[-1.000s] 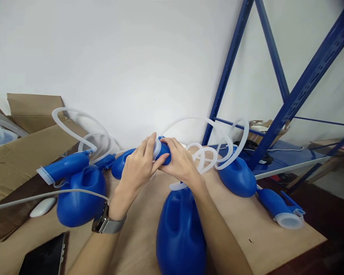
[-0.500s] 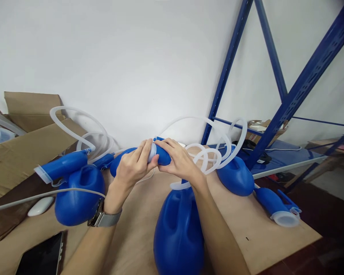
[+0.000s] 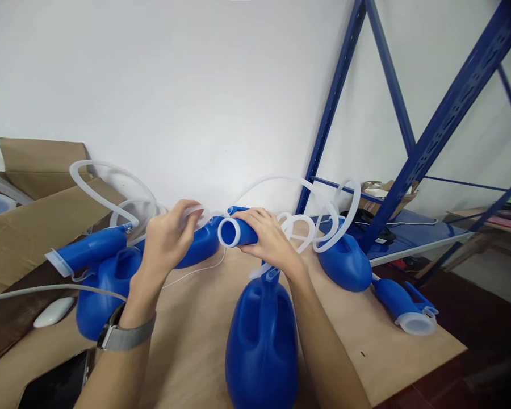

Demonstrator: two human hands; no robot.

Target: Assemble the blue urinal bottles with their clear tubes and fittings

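Cap off now: a second ago sat on the end of the blue plastic funnel-shaped tube piece, both hands bunched around it; now pulled away to the left, leaving the white-rimmed mouth open and facing the camera. So, by the look of it, the uncapping part done. Left hand lifted clear of the tube, fingers curled and pinching the small translucent white cap at the fingertips, silver mesh wristwatch on the wrist. Right hand wrapped snugly around the blue piece just behind its rim, holding it up above the wooden desk. Right below, a big blue plastic jug with moulded handle, coils of translucent white tubing just behind the right hand. More blue jugs left and right, cardboard box far left.
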